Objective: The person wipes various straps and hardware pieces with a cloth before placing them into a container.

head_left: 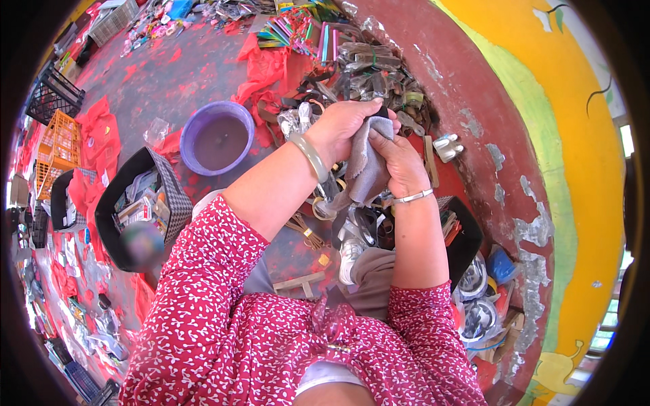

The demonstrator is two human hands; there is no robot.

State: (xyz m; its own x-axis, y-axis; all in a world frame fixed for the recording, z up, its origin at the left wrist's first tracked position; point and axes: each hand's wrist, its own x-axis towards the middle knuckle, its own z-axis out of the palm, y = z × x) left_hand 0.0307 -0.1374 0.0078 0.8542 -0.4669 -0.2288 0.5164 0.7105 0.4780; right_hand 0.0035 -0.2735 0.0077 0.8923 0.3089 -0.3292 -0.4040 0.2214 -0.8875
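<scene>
Grey cloth (365,170) hangs creased; right hand (405,164) grips it; left hand (347,128) curls against it, hold unclear.

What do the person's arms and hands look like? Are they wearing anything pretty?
The left hand and right hand wear no gloves. There's a smooth, pale greenish bangle on the left wrist and a thinner, silvery bracelet on the right. The sleeves are pinkish-red, dotted with little white sprig shapes, and leave the forearms bare.

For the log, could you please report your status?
Left hand and right hand gripping grey cloth. Dark item at its far end. Purple basin leftward, clear of hands.
</scene>
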